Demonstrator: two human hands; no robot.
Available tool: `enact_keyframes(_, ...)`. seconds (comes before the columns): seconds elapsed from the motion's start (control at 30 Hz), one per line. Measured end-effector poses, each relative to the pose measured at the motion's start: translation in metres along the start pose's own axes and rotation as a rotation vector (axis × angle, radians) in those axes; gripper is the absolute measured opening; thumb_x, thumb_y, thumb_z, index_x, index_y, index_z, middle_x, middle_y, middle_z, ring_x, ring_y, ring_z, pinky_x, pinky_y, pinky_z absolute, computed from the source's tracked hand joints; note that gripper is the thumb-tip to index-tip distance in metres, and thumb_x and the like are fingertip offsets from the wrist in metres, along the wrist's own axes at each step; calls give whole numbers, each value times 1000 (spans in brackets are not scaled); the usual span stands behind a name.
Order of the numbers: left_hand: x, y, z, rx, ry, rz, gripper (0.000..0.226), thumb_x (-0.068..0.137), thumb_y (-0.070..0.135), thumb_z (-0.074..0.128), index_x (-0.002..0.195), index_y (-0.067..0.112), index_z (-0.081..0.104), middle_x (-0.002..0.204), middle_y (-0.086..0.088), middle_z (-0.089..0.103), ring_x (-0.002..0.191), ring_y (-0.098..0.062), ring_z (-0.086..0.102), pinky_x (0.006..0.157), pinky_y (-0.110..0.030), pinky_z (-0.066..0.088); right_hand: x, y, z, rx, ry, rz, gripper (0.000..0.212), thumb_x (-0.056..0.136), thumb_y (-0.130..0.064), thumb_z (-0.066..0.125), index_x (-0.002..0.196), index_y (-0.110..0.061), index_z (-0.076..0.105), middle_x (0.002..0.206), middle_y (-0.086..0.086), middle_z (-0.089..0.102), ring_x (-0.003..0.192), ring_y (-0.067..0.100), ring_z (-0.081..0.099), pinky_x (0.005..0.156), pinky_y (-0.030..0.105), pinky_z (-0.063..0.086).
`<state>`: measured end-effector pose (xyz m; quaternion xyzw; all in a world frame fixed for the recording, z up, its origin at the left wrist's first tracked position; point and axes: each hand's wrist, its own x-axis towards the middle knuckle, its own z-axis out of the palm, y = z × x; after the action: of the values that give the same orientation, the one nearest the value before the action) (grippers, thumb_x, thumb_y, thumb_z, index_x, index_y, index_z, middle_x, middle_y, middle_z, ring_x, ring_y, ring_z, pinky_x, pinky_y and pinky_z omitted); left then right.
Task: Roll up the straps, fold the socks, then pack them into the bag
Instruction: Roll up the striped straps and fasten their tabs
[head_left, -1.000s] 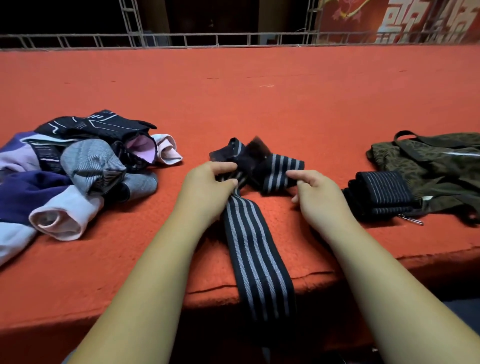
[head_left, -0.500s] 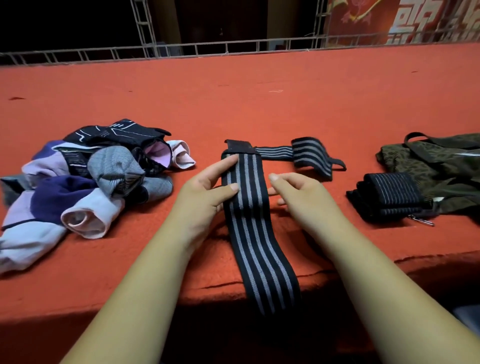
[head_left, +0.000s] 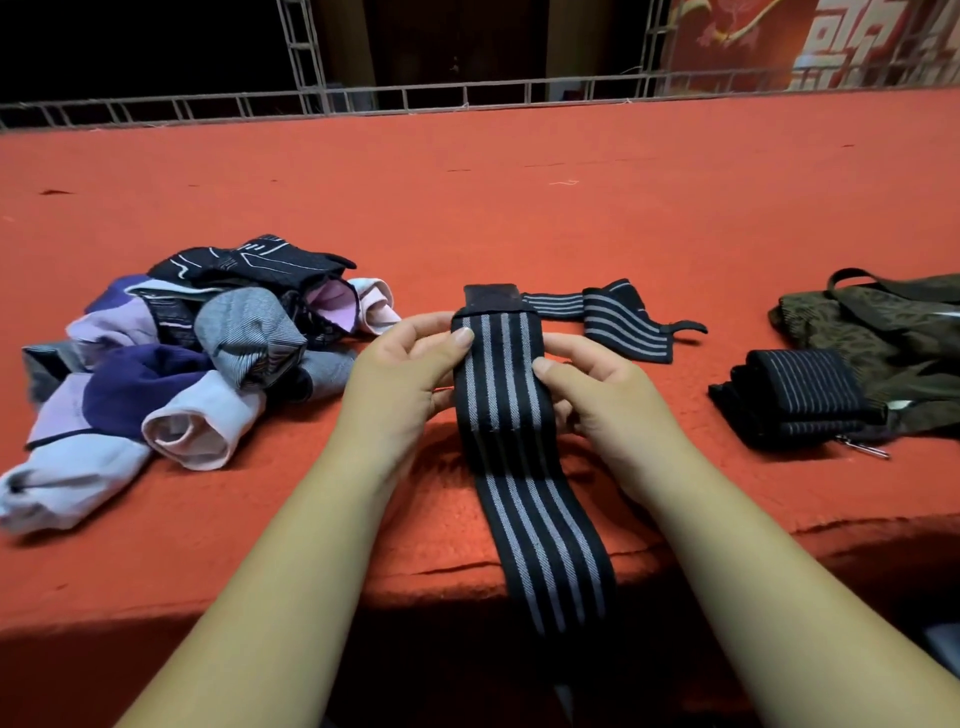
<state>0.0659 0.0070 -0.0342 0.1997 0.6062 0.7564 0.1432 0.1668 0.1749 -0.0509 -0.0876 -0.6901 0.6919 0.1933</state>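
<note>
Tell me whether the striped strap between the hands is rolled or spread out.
Spread out. The striped strap runs flat, unrolled, over the red surface's edge; the left hand and right hand pinch its sides.

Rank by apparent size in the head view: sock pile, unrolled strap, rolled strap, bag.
1. sock pile
2. unrolled strap, nearest the camera, which inflates it
3. bag, cut off at the frame edge, so its place against the unrolled strap is unsure
4. rolled strap, clearly smallest

The red carpeted platform (head_left: 519, 218) bears a socks heap (head_left: 182, 374) (left side); a striped strap (head_left: 524, 483); a rolled strap (head_left: 795, 400) beside the bag (head_left: 883, 338).
</note>
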Motion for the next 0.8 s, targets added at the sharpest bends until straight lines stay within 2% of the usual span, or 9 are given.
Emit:
enact_keyframes(0.07,1,2,2,-32,-13,-7,24,99,15,72,123,12,72,108,-7,80,86,-17,73,76,-30,61,-1,-6,1,6,12,-25,21,106,-22,64,122,-21,78,85,6,68,63,20,50,60,32,47)
enact_keyframes(0.2,2,15,6,-53,-47,-31,14,101,15,69,113,12,73,82,-1,76,57,-7,64,53,-21,50,-3,-21,6,101,4,-6,15,107,-17,61,103,-14,75,70,3,65,44,13,50,44,23,42)
enact_keyframes(0.27,1,24,6,-79,-70,-51,15,100,17,70,114,10,73,88,-4,75,65,-13,64,53,-22,51,-6,-28,7,193,-57,69,16,107,-19,58,98,-12,70,67,4,58,39,9,47,38,19,37)
enact_keyframes(0.37,-3,31,-2,-201,-168,-146,45,96,21,69,133,-4,65,125,-24,70,108,-36,58,91,-44,55,-14,-39,5,355,-213,163,28,107,-22,56,118,2,64,65,3,53,38,6,47,36,20,38)
enact_keyframes(0.4,-7,31,-5,-239,-213,-204,53,95,22,67,139,-7,61,139,-29,62,120,-40,53,110,-52,47,-18,-42,4,370,-248,187,28,106,-24,56,115,2,63,60,1,53,37,5,46,37,21,40)
enact_keyframes(0.47,-15,29,-9,-306,-295,-291,58,97,22,63,146,-8,55,151,-31,52,132,-42,50,126,-55,31,-27,-46,1,351,-289,212,24,104,-26,58,99,-3,61,57,-1,56,37,6,48,38,23,45)
enact_keyframes(0.53,-21,21,-11,-286,-333,-303,51,102,20,60,145,-6,57,149,-31,55,130,-42,56,120,-54,40,-31,-43,-1,274,-291,190,19,106,-26,58,93,-12,60,64,3,60,43,12,55,43,25,47)
enact_keyframes(0.67,-23,-2,-15,-170,-157,-274,41,100,5,65,141,3,60,119,-17,74,91,-23,67,70,-28,62,-29,-17,-5,2,-102,141,12,104,-20,66,99,-13,74,82,9,73,64,18,63,52,28,53)
enact_keyframes(0.8,-22,-15,-16,-94,-118,-282,36,100,1,64,135,7,66,102,-10,78,79,-13,67,70,-27,60,-23,1,-2,0,-39,147,26,101,-9,66,124,-19,74,85,12,71,61,20,60,50,30,54)
